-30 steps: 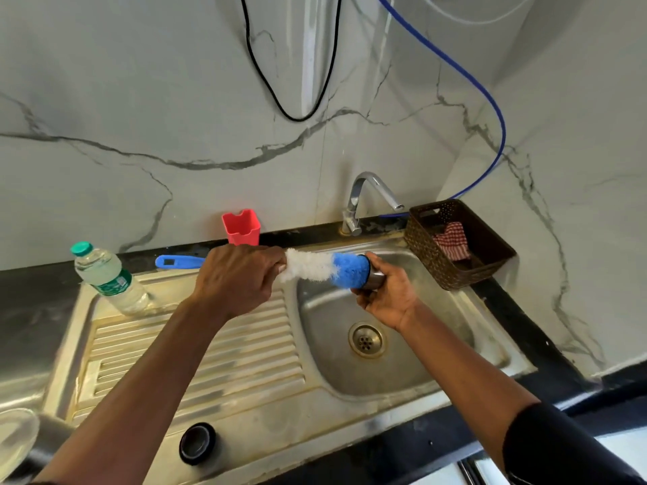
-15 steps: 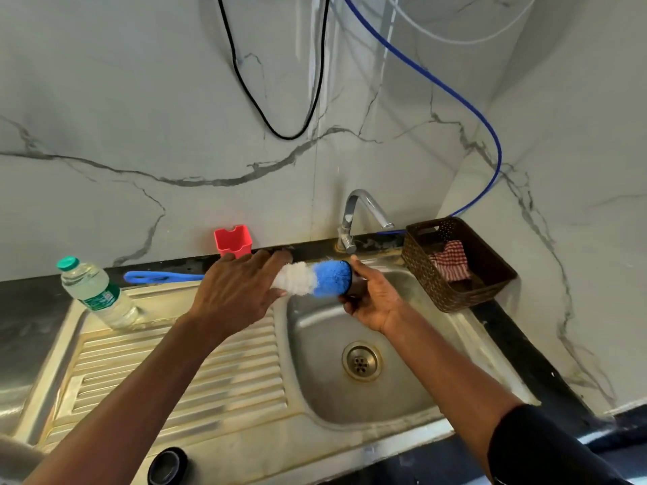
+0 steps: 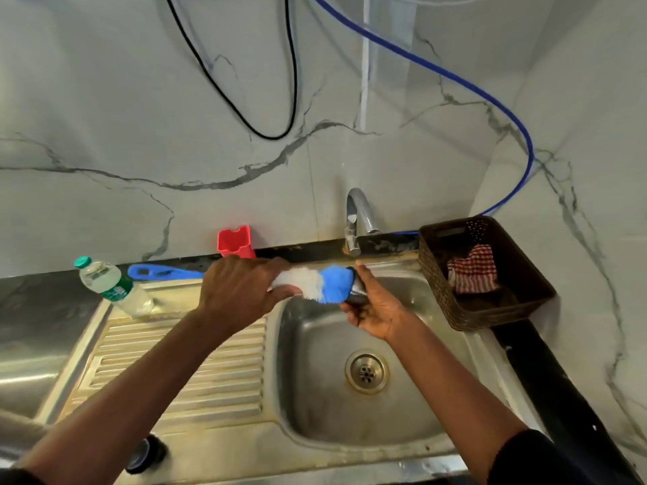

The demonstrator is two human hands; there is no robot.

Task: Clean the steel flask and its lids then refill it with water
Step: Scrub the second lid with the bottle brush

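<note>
Hands meet above the back edge of the sink basin (image 3: 315, 379), just in front of the tap (image 3: 355, 218). The left hand (image 3: 241, 292) is closed in a firm grip around the bottle brush (image 3: 325, 283), so the middle of the brush is hidden; only its blue handle end (image 3: 154, 273) shows to the left of the knuckles, and the white and blue bristles to the right. The right hand (image 3: 376, 309) wraps a small steel lid (image 3: 357, 294), and the blue bristle tip is pushed into it. Little of the lid can be seen: a sliver of dull metal between the bristles and the palm, with its shape otherwise covered by the fingers. A black lid (image 3: 143, 456) lies at the near edge of the draining board (image 3: 196, 372), partly hidden behind the left forearm. At the lower left a curved steel surface (image 3: 17, 428) is cut off by the frame; it cannot be told whether this is the flask. A plastic water bottle (image 3: 112, 288) stands tilted at the far left of the draining board, beside the brush handle. A red cup (image 3: 235, 241) sits against the wall on the dark worktop (image 3: 35, 302). To the right of the tap, a brown basket (image 3: 490, 271) holds a red checked cloth (image 3: 472, 271). Motion blur softens the bristles and fingers.
</note>
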